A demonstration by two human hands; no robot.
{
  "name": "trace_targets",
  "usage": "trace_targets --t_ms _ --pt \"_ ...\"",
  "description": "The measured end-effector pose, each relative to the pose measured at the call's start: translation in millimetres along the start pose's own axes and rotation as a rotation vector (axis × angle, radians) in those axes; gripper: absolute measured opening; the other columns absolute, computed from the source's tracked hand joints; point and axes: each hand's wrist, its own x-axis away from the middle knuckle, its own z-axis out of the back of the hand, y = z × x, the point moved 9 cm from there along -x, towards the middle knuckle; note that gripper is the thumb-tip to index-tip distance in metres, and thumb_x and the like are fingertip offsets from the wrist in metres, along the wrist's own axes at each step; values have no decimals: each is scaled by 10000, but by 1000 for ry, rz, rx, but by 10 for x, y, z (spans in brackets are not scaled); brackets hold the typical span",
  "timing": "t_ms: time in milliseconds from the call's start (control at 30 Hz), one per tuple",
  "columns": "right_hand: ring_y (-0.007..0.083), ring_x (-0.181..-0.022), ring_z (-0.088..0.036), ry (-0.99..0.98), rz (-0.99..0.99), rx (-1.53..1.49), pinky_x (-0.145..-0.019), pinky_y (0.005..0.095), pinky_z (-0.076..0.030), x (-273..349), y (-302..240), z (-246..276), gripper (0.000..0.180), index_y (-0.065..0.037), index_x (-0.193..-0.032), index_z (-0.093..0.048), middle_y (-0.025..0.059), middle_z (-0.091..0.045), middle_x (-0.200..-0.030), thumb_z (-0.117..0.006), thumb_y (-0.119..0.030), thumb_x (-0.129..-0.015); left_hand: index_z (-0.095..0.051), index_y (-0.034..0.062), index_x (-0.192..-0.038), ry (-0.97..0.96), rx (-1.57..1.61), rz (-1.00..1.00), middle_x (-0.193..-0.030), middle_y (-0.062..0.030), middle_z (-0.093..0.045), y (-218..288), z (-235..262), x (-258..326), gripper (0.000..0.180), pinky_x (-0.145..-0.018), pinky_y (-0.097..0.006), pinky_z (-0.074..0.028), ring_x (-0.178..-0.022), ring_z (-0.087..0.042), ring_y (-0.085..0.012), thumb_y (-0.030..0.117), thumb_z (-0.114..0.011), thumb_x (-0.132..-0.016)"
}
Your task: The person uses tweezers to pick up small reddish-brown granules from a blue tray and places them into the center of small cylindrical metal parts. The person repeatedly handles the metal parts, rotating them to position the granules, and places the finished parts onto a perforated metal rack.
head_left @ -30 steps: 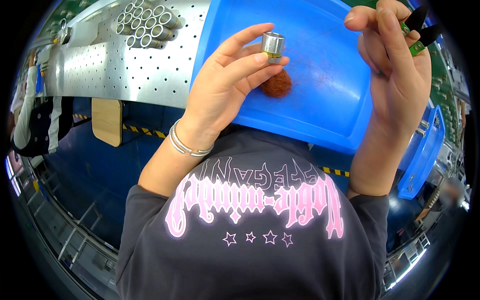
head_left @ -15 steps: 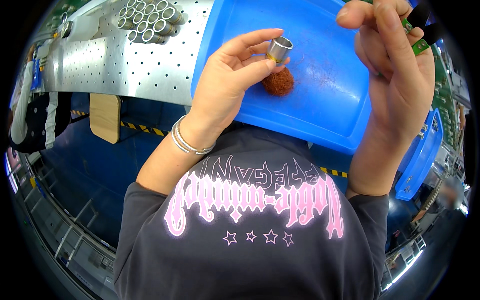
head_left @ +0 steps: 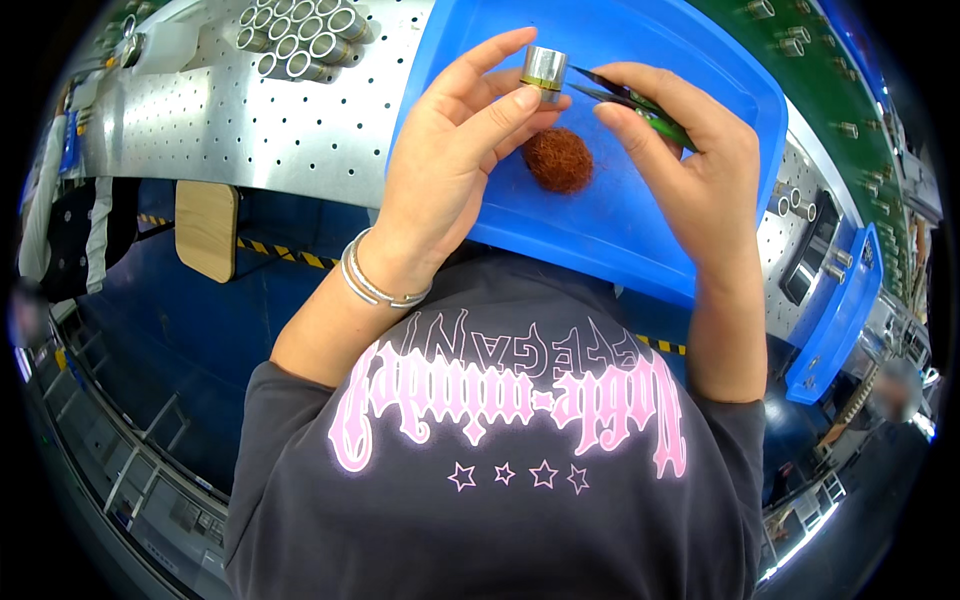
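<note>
My left hand (head_left: pixel 447 140) holds a short silver metal sleeve (head_left: pixel 544 66) between thumb and fingers, above a blue plastic tray (head_left: pixel 640 230). A yellowish band runs round the sleeve's lower part. My right hand (head_left: pixel 705 160) grips black-and-green tweezers (head_left: pixel 655 115). Their two dark tips are apart and point left at the sleeve's right side; whether they touch it I cannot tell. Beneath my left fingertips, a reddish-brown ball of fine tangled strands (head_left: pixel 558 161) lies in the tray.
On the perforated metal table (head_left: pixel 300 140), several similar sleeves (head_left: pixel 300 38) stand grouped at the far left. A few more sleeves (head_left: pixel 790 200) are right of the tray, beside a black object (head_left: pixel 812 245) and a smaller blue tray (head_left: pixel 840 340). A wooden stool seat (head_left: pixel 206 230) is at the left.
My right hand has come down and left from the upper right, bringing the tweezers beside the sleeve. My left hand has tilted the sleeve and raised it slightly.
</note>
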Motion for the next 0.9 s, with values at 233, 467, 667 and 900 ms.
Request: trace_targets --t_ms 233,467,667,900 --pt "207 -677 -642 58 11 32 -589 263 -485 15 -21 -2 159 -70 -838 -685 78 -673 -793 -698 -188 -734 -473 2 -1211 -2 -54 -95 -1055 -127 -583 100 -29 14 396 -882 -289 -456 -986 -581 -188 61 -603 -842" --pt "200 -653 -638 70 16 38 -557 253 -475 34 -42 11 129 -69 -812 -689 80 -672 -771 -694 -173 -735 -448 11 -1244 -34 -110 -113 -1092 -117 -564 102 -41 30 438 -876 -291 -470 -985 -578 -177 81 -608 -842" --pt "192 -646 -637 88 45 38 -550 253 -473 47 -53 23 125 -74 -814 -691 80 -673 -771 -699 -167 -730 -447 4 -1239 -38 -106 -118 -1088 -119 -565 105 -54 41 441 -871 -294 -473 -984 -578 -176 74 -612 -836" --pt "144 -651 -631 77 -35 -58 -559 233 -467 51 15 3 154 -51 -839 -674 72 -670 -766 -702 -163 -737 -422 5 -1270 -30 -26 -47 -1109 -133 -564 80 -80 51 430 -871 -282 -480 -988 -579 -173 97 -554 -872"
